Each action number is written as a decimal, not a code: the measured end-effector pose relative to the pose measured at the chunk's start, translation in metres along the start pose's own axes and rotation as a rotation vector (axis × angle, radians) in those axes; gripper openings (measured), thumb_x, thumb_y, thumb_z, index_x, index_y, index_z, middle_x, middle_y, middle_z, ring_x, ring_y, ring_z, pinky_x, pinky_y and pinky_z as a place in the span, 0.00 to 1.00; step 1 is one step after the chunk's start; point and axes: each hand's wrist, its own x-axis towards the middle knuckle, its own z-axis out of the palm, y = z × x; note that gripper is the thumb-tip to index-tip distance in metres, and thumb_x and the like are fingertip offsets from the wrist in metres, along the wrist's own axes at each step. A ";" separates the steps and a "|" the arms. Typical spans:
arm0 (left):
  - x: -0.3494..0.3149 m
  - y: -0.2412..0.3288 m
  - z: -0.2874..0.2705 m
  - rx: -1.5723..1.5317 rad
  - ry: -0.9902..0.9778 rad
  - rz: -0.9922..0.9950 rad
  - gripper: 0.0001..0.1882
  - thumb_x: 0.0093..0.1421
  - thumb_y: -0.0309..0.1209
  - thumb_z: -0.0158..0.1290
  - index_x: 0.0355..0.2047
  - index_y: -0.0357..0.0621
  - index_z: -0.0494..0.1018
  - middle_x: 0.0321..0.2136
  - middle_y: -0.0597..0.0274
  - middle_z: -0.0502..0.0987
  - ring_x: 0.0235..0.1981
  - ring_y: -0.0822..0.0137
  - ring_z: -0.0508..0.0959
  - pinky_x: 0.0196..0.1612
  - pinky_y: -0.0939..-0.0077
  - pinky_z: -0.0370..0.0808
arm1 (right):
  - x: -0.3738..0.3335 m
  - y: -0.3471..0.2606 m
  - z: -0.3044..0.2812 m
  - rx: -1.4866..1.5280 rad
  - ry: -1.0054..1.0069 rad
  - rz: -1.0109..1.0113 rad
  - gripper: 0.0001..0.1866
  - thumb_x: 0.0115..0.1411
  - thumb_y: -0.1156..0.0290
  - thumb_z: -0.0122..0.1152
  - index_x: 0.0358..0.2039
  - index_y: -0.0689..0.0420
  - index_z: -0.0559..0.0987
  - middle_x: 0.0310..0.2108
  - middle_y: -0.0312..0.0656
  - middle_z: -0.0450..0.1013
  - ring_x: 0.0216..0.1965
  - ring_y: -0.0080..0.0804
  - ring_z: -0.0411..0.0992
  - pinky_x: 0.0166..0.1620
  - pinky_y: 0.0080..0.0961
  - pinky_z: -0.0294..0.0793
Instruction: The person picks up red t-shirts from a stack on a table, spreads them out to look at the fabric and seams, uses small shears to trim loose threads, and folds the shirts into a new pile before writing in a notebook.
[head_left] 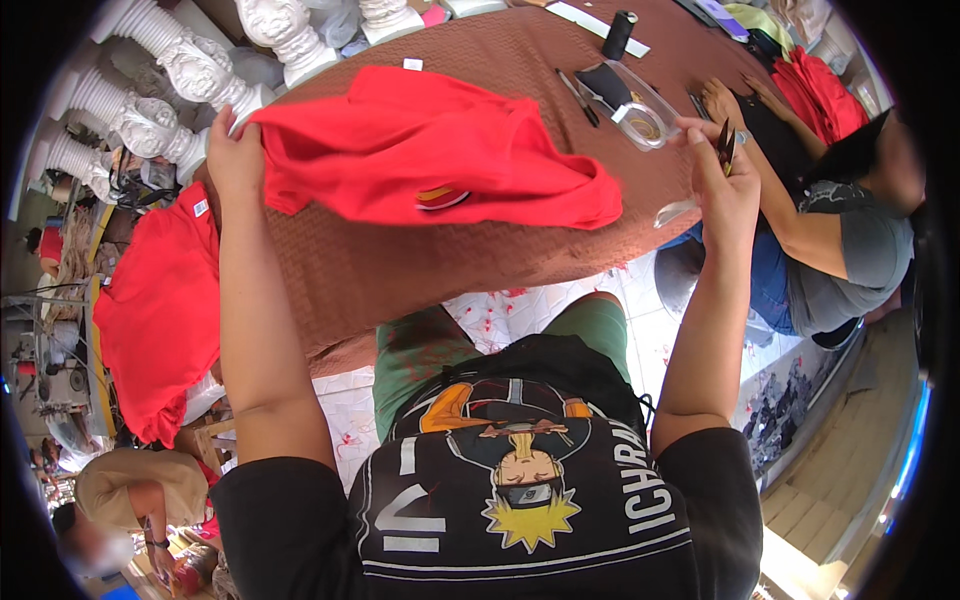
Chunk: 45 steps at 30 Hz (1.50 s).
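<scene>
My left hand [236, 158] is closed on one end of a red shirt [400, 150]. The shirt stretches to the right above the brown-covered table, part of it lifted and slightly blurred. A small yellow and dark emblem [442, 200] shows on its near side. At the right, my right hand [728, 190] is raised and closed on small dark thread snips [726, 143], blades pointing up. It is apart from the shirt. Just left of that hand, by the table edge, is a clear curved object [676, 212] I cannot make out.
On the brown tablecloth [400, 262] are a black thread spool [620, 34], a pen [578, 97] and a clear container [640, 124]. Another red garment [160, 310] hangs at the left edge. White balusters [200, 70] line the far left. A co-worker [850, 235] sits close at right.
</scene>
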 end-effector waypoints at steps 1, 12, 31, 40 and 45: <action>0.002 -0.008 -0.006 0.118 0.025 -0.056 0.16 0.57 0.26 0.51 0.47 0.35 0.71 0.45 0.53 0.73 0.44 0.65 0.74 0.47 0.73 0.70 | 0.000 0.002 0.004 0.015 -0.009 0.013 0.09 0.61 0.70 0.55 0.37 0.59 0.79 0.27 0.31 0.76 0.25 0.10 0.63 0.30 0.10 0.60; -0.147 0.055 0.025 0.232 -0.492 0.351 0.18 0.53 0.33 0.57 0.45 0.47 0.73 0.47 0.55 0.71 0.52 0.55 0.67 0.56 0.64 0.62 | -0.011 0.013 0.049 -0.026 -0.217 0.134 0.08 0.60 0.72 0.56 0.36 0.61 0.79 0.26 0.30 0.74 0.29 0.11 0.66 0.33 0.11 0.66; -0.143 0.116 -0.013 -0.036 -0.677 0.059 0.08 0.53 0.26 0.51 0.34 0.37 0.73 0.26 0.60 0.75 0.27 0.67 0.74 0.33 0.76 0.69 | -0.040 0.033 0.125 -0.277 -0.394 -0.125 0.19 0.48 0.70 0.65 0.43 0.54 0.77 0.44 0.46 0.73 0.44 0.41 0.72 0.47 0.30 0.70; -0.126 0.150 -0.073 -0.360 -0.548 0.149 0.06 0.51 0.22 0.51 0.30 0.34 0.72 0.23 0.66 0.71 0.25 0.80 0.66 0.28 0.86 0.62 | -0.019 -0.034 0.046 0.149 -0.745 0.056 0.06 0.49 0.76 0.66 0.25 0.62 0.77 0.20 0.30 0.70 0.22 0.12 0.63 0.26 0.13 0.61; -0.118 0.142 -0.068 -0.215 -0.531 0.157 0.08 0.51 0.24 0.55 0.32 0.35 0.73 0.28 0.62 0.75 0.29 0.74 0.72 0.36 0.83 0.67 | -0.006 -0.055 0.040 0.104 -0.667 -0.066 0.10 0.48 0.72 0.69 0.26 0.62 0.77 0.22 0.32 0.72 0.25 0.14 0.67 0.29 0.14 0.65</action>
